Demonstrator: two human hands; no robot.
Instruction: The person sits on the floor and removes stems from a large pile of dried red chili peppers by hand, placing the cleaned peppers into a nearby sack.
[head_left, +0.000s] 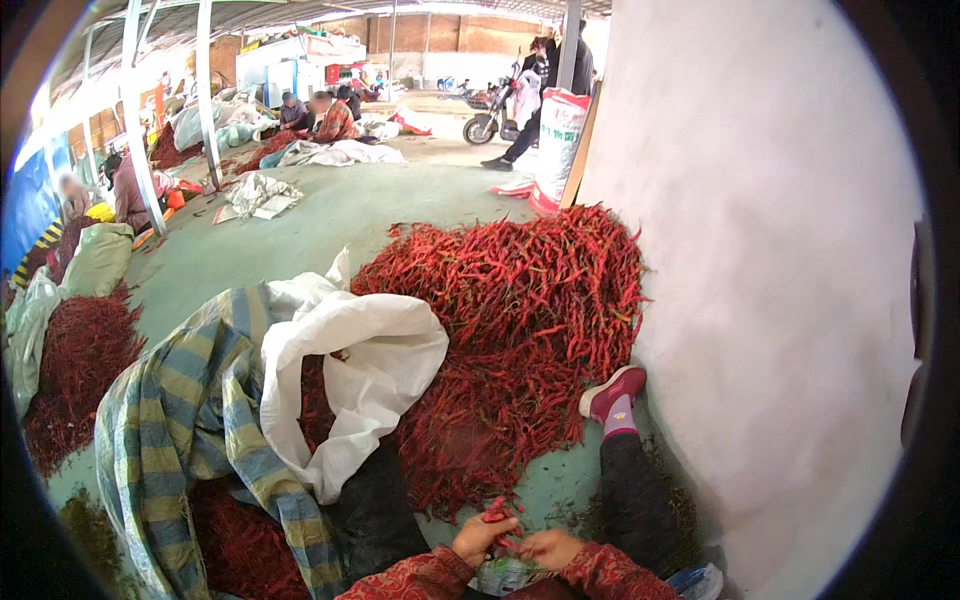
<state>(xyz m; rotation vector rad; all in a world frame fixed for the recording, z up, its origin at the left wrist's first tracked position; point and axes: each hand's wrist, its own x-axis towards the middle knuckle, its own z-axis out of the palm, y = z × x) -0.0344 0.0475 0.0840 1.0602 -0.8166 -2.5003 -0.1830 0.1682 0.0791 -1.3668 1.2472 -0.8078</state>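
Note:
A small bunch of red chili peppers (498, 512) is gripped in my left hand (478, 539), low in the head view. Close beside it, my right hand (553, 549) has its slightly blurred fingers at the bunch's lower end; whether they pinch a stem cannot be made out. Beyond my hands a large heap of red chili peppers (517, 307) spreads over the green floor, between my legs and up to the wall. Left of the heap, a white woven sack (390, 352) gapes with its rim rolled back and red peppers inside.
A blue-and-yellow checked woven sheet (161, 420) drapes beside the white sack. My red shoe (616, 394) rests near the white wall (757, 225). Farther off stand a printed sack (559, 146) and a motorbike (491, 120). Several people sit by other pepper heaps (82, 367) at left.

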